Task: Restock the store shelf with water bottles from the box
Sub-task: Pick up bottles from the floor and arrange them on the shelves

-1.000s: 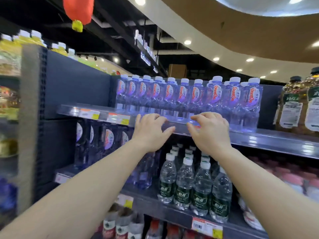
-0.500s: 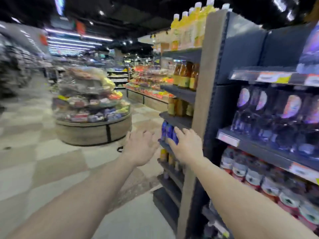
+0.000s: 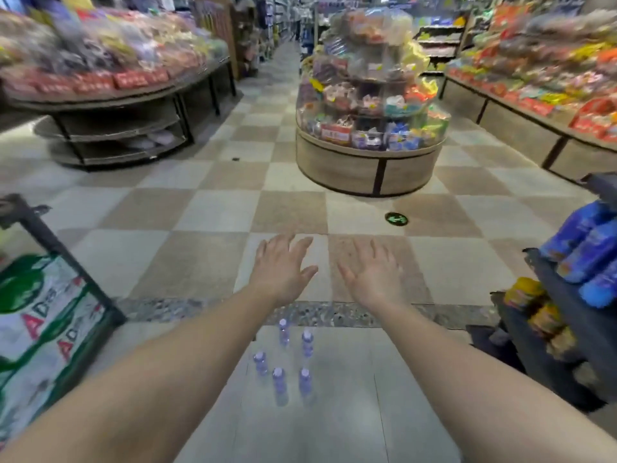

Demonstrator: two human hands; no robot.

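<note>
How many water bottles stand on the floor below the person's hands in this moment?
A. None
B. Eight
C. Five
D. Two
C. Five small clear bottles with pale caps stand upright in a loose cluster on the grey floor; the left hand and the right hand are spread open above them and hold nothing.

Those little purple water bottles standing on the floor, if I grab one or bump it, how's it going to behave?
The water bottles look tall and narrow, so a bump would probably tip one, maybe into its close neighbours. They seem small, likely light enough for one hand. Their smooth clear plastic may be slightly slippery; once on its side, one would probably roll.
</note>
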